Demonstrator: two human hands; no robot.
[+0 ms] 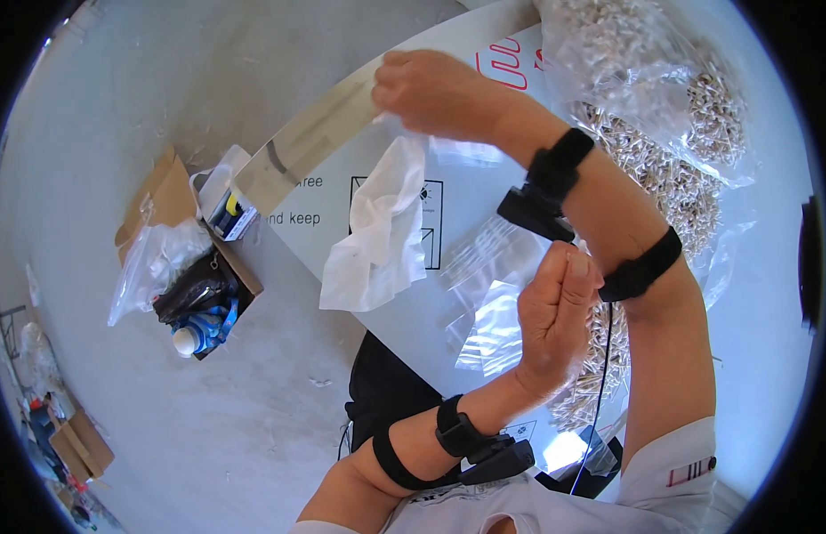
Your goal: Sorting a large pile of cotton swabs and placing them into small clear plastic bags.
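My right hand (431,92) is reached out over the far edge of a white printed board (328,254), its fingers curled closed. A whitish scrap shows just under it, and I cannot make out what its fingers hold. Close to my right forearm, my left hand (560,311) is closed in a fist with the thumb on top; anything inside is hidden. A crumpled white cloth or tissue (377,236) lies on the board between the hands. Nearest my left hand are several clear plastic bags (493,325). Loose cotton swabs (648,173) form a large heap at the right.
A big clear plastic sheet or bag (635,67) covers part of the swab heap. Left of the board stands an opened cardboard box (248,280) with a brown pouch (197,289) and a white-capped bottle (189,340). A thin black cable (600,400) hangs by my arms.
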